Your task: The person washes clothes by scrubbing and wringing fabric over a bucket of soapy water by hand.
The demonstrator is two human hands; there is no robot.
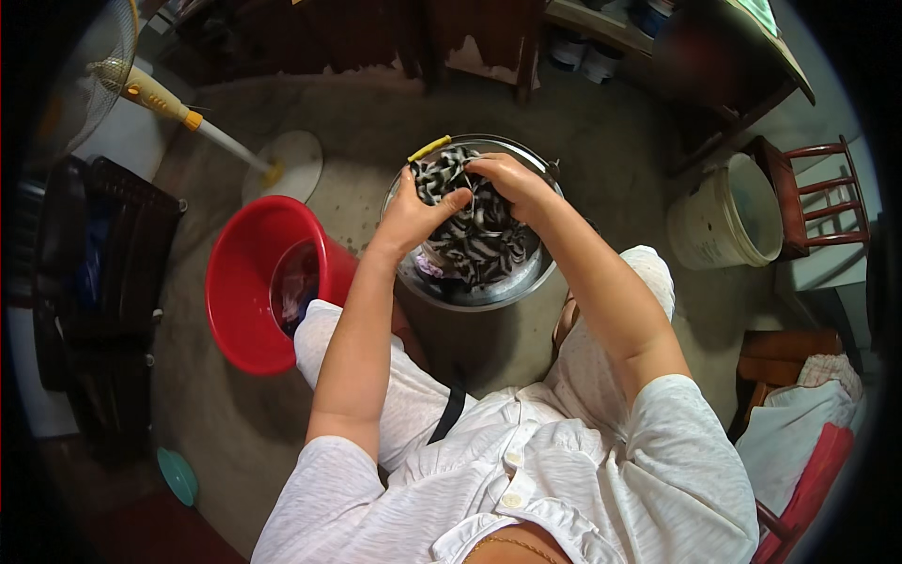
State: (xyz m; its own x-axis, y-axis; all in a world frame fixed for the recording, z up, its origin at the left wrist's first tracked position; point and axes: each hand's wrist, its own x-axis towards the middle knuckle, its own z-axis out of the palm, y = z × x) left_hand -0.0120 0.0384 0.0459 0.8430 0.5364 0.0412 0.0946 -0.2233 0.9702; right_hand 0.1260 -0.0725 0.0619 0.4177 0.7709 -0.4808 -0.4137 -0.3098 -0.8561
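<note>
A round metal basin [527, 276] with a wire bail handle stands on the floor before me. The handle's yellow grip [429, 149] rests by the far rim. Inside lies a bunched, wet-looking black-and-white patterned cloth [486, 236]. My left hand [423, 211] holds the upper left part of that cloth, thumb stretched across it. On the upper right, my right hand [513, 185] pinches a fold of the same cloth. A small lilac bit [428, 265] shows at the basin's lower left; I cannot tell what it is.
Left of the basin, a red plastic bucket [239, 282] holds wet cloths. Behind it stands a pedestal fan [225, 144]. A whitish plastic bucket [705, 218] and a wooden chair [796, 197] are at right. A teal bowl [177, 476] sits at lower left.
</note>
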